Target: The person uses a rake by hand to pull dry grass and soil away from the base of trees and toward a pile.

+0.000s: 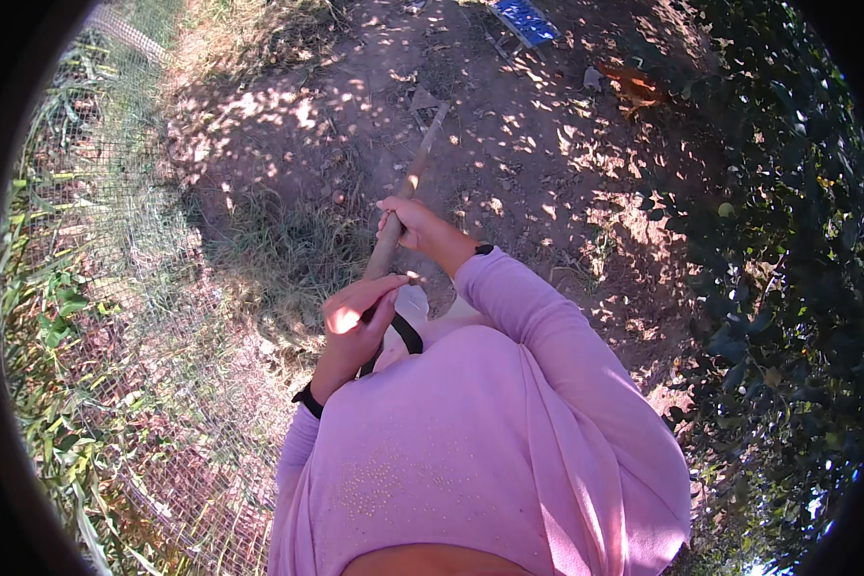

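A long wooden handle [383, 253] slants up and away from my body. At its far end, near the soil, is a small dull metal head [425, 99], which looks like that of a hoe. My right hand [405, 219] wraps around the middle of the handle. Closer to my waist, my left hand [356, 320] lies over the handle's near part, its fingers fairly straight and its thumb along the side. Beside the left hand, a black strap [407, 335] curves against my pink clothing [432, 425]. The handle's near end is hidden.
Wire mesh fencing [165, 403] runs along the left, with leafy plants behind. Dense foliage [777, 288] borders the right. A blue folding seat [524, 21] stands ahead on the dirt, and an orange-brown object [632, 85] lies right of it. Grass [288, 237] grows by the fence.
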`<state>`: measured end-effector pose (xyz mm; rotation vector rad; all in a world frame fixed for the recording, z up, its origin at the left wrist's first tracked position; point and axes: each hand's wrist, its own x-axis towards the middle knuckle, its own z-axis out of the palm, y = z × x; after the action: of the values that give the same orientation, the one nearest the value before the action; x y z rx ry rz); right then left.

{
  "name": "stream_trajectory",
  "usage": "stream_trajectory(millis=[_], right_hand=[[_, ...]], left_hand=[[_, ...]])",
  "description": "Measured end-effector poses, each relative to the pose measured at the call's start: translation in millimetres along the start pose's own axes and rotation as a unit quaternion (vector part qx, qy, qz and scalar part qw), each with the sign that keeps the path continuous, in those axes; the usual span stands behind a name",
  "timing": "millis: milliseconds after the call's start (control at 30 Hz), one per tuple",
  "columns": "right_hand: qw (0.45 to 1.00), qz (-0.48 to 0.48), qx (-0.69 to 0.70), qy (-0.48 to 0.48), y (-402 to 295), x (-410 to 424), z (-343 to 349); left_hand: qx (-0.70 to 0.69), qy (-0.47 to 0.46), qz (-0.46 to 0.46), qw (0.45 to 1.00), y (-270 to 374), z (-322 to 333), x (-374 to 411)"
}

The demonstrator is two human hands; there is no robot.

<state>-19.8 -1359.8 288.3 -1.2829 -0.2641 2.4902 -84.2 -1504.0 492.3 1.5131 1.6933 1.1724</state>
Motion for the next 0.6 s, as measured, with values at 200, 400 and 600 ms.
stream_trajectory(millis=[200, 400, 600], right_hand=[[0.995, -0.016, 0.096, -0.013, -9.6, 24.6, -47.5], [0.988, -0.004, 0.145, 0.052, -28.8, 12.8, -62.8], [0.967, -0.023, 0.230, 0.108, -47.5, -7.2, -76.4]], left_hand=[[0.103, -0.088, -0.012, 0.991, 20.1, 21.8, 2.0], [0.116, -0.173, 0.017, 0.978, 43.5, 48.6, 3.9], [0.114, -0.196, 0.011, 0.974, 54.2, 48.9, 8.7]])
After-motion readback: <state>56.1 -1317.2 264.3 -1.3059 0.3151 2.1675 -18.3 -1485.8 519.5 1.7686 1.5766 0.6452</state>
